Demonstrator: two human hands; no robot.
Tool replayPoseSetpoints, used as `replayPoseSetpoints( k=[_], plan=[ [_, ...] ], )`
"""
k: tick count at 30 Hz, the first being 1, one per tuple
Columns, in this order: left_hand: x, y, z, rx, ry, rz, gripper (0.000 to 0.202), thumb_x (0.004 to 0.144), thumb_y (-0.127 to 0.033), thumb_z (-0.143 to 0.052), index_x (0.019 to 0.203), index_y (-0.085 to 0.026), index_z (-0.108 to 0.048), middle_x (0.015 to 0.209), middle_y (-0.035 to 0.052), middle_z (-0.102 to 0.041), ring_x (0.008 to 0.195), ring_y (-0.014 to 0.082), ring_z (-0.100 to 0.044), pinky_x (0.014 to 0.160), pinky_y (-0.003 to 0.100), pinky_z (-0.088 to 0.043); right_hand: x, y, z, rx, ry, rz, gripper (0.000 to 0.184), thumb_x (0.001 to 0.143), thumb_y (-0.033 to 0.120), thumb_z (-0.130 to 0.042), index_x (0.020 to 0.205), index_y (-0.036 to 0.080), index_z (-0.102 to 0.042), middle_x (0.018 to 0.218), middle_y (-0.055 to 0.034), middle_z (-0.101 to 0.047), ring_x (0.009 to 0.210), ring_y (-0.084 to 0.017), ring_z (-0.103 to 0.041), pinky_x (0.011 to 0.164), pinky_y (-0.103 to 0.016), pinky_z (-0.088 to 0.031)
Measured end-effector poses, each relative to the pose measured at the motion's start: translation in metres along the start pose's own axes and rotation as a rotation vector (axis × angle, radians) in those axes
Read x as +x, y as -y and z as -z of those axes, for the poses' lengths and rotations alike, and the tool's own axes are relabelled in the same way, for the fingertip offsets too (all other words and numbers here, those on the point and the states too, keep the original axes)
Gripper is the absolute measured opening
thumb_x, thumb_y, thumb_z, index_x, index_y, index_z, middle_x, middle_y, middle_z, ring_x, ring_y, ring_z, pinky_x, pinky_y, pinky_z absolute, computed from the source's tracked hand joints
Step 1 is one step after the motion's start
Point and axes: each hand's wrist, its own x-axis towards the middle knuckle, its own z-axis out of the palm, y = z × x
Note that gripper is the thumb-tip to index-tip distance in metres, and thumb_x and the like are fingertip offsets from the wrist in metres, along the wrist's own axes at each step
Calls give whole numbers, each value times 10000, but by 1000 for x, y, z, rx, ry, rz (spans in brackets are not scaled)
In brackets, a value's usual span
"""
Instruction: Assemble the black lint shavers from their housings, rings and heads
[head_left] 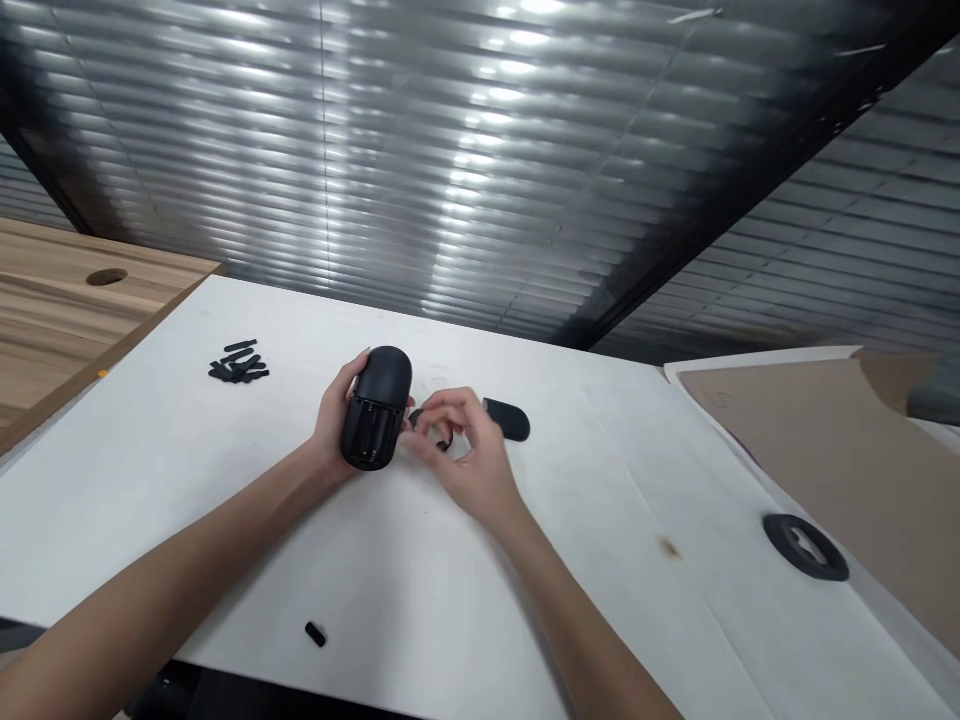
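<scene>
A black, rounded computer mouse (386,375) stands tilted in my left hand (335,415), whose fingers are wrapped round its side and back. Its lower half is uncovered, and a battery compartment (370,432) shows there. Beside it, my right hand (465,440) has its fingers curled and thumb drawn in, slightly blurred near the mouse's right edge. Dark curved bits (444,441) show between and behind those fingers; whether they are held or lie on the table I cannot make out. Just right of that hand lies a black half-oval cover (510,419).
Several short black strips (238,366) lie piled on the white table (247,480) at the left. A small black piece (315,634) is near the front edge. At the right rests a black tape-like ring (806,547). Metallic blinds (375,150) stand behind.
</scene>
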Motion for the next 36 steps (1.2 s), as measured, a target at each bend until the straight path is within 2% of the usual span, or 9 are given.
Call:
replayPoseSetpoints(
  k=[4,6,8,11,15,18,25,31,36],
  plan=[
    [4,0,3,-108,39,-32,544,1019,-570,-487,1045,-90,-742,722,116,-681,553,174,-606,520,270,-507,16,-16,42,-307,-193,75,193,916,465,-684,982,283,-680,906,-61,-753,816,-256,-610,777,-426,-529],
    [8,1,8,-154,59,-25,541,994,-588,-538,1077,-93,-737,748,116,-685,573,175,-611,534,274,-510,20,-33,65,-488,-112,18,209,916,421,-687,1062,279,-737,1120,-90,-775,1054,-318,-638,977,-524,-507],
    [13,3,14,-193,60,-12,528,970,-592,-585,1089,-98,-732,771,110,-687,589,173,-619,559,278,-526,21,-50,81,-601,53,-65,277,929,412,-698,1175,307,-772,1361,-83,-726,1319,-375,-570,1139,-623,-400],
    [18,5,21,-227,71,-17,504,964,-579,-612,1075,-101,-725,793,109,-687,613,172,-624,587,279,-540,19,-63,94,-616,204,-119,363,958,442,-706,1309,365,-755,1581,-47,-590,1531,-398,-421,1246,-684,-273],
    [18,6,22,-227,75,-34,496,982,-568,-593,1040,-91,-717,802,115,-683,624,175,-621,591,284,-540,14,-63,105,-508,161,-153,503,901,515,-777,1379,371,-721,1583,-56,-581,1536,-360,-441,1269,-609,-342],
    [13,4,16,-215,38,-40,494,997,-555,-555,986,-87,-713,779,114,-669,603,174,-615,559,278,-521,11,-64,113,-455,114,-203,468,842,522,-826,1268,332,-782,1519,-69,-624,1435,-348,-554,1217,-563,-429],
    [3,6,3,-140,-65,-98,463,970,-548,-586,841,-119,-701,773,113,-701,563,168,-633,530,272,-515,15,-69,98,-529,16,-184,372,884,405,-781,1234,281,-777,1348,-89,-721,1299,-326,-635,1163,-574,-467],
    [5,15,2,-103,-88,-144,493,934,-631,-660,898,-141,-703,758,68,-704,540,166,-636,520,281,-520,17,-74,82,-495,0,-126,441,875,428,-793,1299,313,-751,1274,-89,-733,1233,-314,-676,1104,-554,-532],
    [14,21,8,-82,-51,-301,580,844,-692,-800,1117,-186,-728,1005,65,-750,852,192,-724,725,270,-595,18,-66,70,-209,-120,-93,586,834,490,-860,1363,288,-712,1249,-90,-779,1180,-314,-722,1098,-588,-557]
  ],
)
